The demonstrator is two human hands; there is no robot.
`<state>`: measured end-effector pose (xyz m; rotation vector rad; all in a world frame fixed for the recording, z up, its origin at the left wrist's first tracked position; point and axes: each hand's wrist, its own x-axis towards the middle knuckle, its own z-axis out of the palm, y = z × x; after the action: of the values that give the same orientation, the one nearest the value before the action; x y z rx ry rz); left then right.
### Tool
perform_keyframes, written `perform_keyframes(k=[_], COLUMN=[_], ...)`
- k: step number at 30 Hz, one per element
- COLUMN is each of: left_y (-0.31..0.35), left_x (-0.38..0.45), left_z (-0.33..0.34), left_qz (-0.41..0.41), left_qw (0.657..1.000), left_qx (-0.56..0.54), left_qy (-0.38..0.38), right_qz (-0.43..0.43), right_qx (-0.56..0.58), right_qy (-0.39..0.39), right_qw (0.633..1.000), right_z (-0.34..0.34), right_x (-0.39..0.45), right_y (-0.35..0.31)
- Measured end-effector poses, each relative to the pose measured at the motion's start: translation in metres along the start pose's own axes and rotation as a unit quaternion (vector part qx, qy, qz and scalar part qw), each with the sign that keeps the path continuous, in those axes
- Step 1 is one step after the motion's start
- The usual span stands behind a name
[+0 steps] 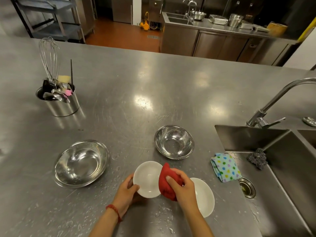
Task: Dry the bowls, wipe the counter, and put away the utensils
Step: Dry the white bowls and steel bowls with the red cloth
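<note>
Steel covers nearly everything: one long counter (pixel 130 93) fills the frame, its far edge running across the upper part and its right edge meeting one sink (pixel 282 159) at lower right, with one faucet (pixel 266 108) arching over it. A broad bare stretch of counter lies in the middle of the frame, between the utensil holder and the bowls; water drops speckle the surface near the bottom.

Four bowls show. Two are steel: the larger steel bowl (pixel 82 164) sits at lower left, the smaller steel bowl (pixel 174 141) at centre right, well apart from each other. Two are white: one white bowl (pixel 147 178) is held up at bottom centre, and a second white bowl (pixel 204 197) rests on the counter just right of it, partly behind the right arm.

One utensil holder (pixel 59 101) stands at upper left, with a whisk (pixel 49 57) and other tools upright in it.

One dotted cloth (pixel 225 167) lies folded at the sink's edge, one scouring pad (pixel 257 158) just inside the sink beside it.

The left hand (pixel 127 189) curls round the held bowl's near-left rim, thumb on top. The right hand (pixel 181 185) grips one bunched red cloth (pixel 165 180), pressed against the bowl's right rim.
</note>
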<state>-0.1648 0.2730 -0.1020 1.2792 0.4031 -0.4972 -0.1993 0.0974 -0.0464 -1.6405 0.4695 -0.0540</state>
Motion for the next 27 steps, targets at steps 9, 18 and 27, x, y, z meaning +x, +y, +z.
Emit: perform_keyframes(k=[9, 18, 27], left_y=[0.004, 0.004, 0.015], left_x=[-0.019, -0.038, -0.043], left_z=[0.006, 0.017, 0.025], left_qz=[0.026, 0.111, 0.167], left_qw=[0.999, 0.989, 0.978], left_qx=[0.0, 0.096, 0.121], left_qy=[-0.02, -0.01, 0.033], right_qz=[-0.049, -0.161, -0.103], right_qx=[-0.116, -0.373, -0.483], right_qy=[-0.038, -0.15, -0.231], right_qw=[0.991, 0.901, 0.838], right_z=[0.017, 0.04, 0.041], right_x=[-0.004, -0.013, -0.013], right_y=[-0.011, -0.013, -0.035])
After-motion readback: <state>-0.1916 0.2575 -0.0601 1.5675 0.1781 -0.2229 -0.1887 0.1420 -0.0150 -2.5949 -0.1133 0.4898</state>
